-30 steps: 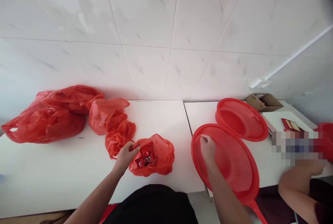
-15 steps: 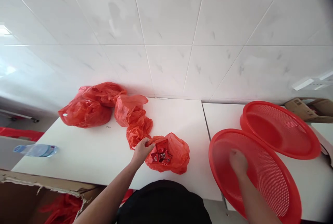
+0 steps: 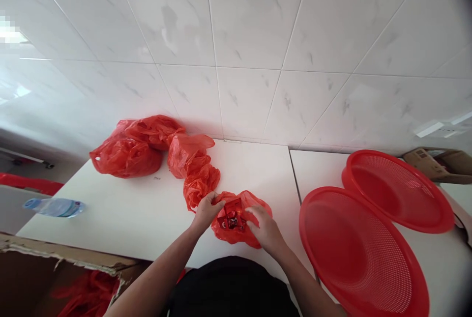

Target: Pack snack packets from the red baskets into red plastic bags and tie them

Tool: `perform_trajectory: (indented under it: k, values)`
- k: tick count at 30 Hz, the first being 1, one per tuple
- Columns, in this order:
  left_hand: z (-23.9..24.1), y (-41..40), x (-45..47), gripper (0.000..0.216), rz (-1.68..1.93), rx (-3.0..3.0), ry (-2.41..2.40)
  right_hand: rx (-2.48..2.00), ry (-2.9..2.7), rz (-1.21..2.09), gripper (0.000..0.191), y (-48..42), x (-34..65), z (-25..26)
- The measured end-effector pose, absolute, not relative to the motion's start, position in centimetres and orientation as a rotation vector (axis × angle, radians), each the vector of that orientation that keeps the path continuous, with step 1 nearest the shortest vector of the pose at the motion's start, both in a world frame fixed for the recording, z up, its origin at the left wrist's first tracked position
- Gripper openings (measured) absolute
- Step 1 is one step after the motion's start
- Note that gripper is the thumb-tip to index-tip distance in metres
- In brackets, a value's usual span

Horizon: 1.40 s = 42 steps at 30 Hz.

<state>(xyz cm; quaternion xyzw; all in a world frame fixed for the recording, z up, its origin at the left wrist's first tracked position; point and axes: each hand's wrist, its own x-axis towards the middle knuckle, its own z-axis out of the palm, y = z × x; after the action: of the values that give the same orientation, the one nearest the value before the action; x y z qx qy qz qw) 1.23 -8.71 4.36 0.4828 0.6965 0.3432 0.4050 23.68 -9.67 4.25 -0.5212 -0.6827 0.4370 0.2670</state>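
Note:
In the head view, a thin red plastic bag [image 3: 228, 236] lies spread open on the white table before me. Small red printed packets [image 3: 232, 220] are inside it. My left hand [image 3: 205, 213] pinches the bag's left edge between thumb and fingers. Over the right side of the bag, my right hand [image 3: 264, 229] reaches in beside the packets, its thumb and fingers apart and nothing visible between them. Crumpled red bags [image 3: 201, 179] lie just beyond my left hand.
Two red plastic baskets [image 3: 354, 238] stand on the right, the nearer one overlapping the farther one [image 3: 398, 189]. A full red bag [image 3: 127, 152] rests against the wall. At left are a water bottle [image 3: 55, 207] and a torn cardboard box [image 3: 66, 253]. Another box [image 3: 424, 162] sits far right.
My right hand has moved left from the nearer basket to the open bag. My left hand keeps its hold on the bag's edge. The whole view has shifted slightly.

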Motion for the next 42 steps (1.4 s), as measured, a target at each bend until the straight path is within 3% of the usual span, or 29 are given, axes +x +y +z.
perform_trajectory:
  k: [5,9,13,17,22,29,38,42]
  values:
    - [4.4,-9.0,0.4,0.024,0.838,1.204,1.756,-1.838,-1.522,1.065,0.053,-9.8,26.7,1.5]
    - [4.5,-9.1,0.1,0.024,0.84,1.212,1.748,-2.0,-1.182,1.301,0.073,-11.1,28.1,-0.9]
    - [4.8,-9.1,0.1,0.025,0.858,1.211,1.712,-1.778,-0.811,1.672,0.051,-12.0,27.3,-2.1]
    - [5.7,-8.5,0.1,0.026,0.913,1.201,1.653,-1.688,-0.792,1.654,0.031,-10.9,26.9,-1.1]
    - [9.4,-7.9,-0.3,0.024,1.121,1.157,1.473,-1.616,-0.916,1.32,0.028,-9.0,28.6,4.1]
    - [14.1,-9.5,0.0,0.018,1.136,1.309,1.414,-1.675,-1.041,1.153,0.028,-9.8,30.5,11.5]
    - [15.5,-10.1,0.7,0.009,0.864,1.617,1.557,-1.815,-1.047,1.087,0.03,-10.0,30.5,11.9]
    - [15.2,-10.1,1.1,0.012,0.865,1.739,1.519,-1.534,-0.933,1.132,0.025,-9.7,29.5,11.7]
